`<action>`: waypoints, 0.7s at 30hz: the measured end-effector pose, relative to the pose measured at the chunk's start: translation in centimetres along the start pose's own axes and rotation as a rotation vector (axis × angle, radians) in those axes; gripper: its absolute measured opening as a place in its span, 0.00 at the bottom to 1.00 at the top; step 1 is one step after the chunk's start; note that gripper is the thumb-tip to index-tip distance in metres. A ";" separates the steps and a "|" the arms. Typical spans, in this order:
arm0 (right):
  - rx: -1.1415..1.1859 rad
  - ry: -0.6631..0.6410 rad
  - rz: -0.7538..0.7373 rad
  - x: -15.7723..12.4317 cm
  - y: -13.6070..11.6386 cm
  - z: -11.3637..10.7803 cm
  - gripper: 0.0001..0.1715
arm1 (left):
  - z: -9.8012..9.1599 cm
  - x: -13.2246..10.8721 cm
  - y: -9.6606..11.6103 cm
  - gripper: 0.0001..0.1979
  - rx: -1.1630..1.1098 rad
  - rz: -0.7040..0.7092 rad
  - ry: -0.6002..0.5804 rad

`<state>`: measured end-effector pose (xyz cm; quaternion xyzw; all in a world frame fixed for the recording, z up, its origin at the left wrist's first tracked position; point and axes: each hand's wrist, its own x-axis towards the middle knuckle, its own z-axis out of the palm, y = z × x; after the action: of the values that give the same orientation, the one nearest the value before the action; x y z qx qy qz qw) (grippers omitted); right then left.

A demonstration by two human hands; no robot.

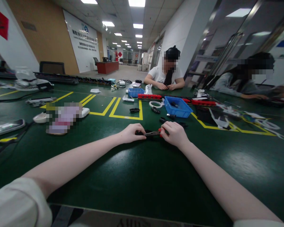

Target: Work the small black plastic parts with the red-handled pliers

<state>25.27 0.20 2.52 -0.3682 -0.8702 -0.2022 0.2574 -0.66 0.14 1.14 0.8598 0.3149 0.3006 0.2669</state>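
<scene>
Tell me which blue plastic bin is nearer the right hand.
The larger blue rectangular plastic bin, beyond the right hand; the smaller blue plastic bin sits farther back, leftward.

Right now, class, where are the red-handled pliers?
In the head view, the pliers are near the middle, below and left of the larger blue tray, red handles in the right hand, tips towards the dark piece in the left hand.
</scene>
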 end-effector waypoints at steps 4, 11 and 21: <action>0.008 -0.008 0.021 -0.1 0.2 0.0 0.12 | 0.1 0.0 0.1 0.11 0.004 -0.011 -0.011; 0.022 -0.010 0.060 -0.1 0.1 0.0 0.13 | 0.0 -0.1 0.2 0.11 0.017 -0.023 -0.023; 0.051 -0.015 0.109 -0.2 0.0 0.1 0.15 | 0.2 0.1 0.4 0.08 -0.019 -0.074 -0.035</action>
<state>25.35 0.14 2.33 -0.4101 -0.8556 -0.1628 0.2706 -0.32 -0.13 1.34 0.8500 0.3390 0.2783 0.2917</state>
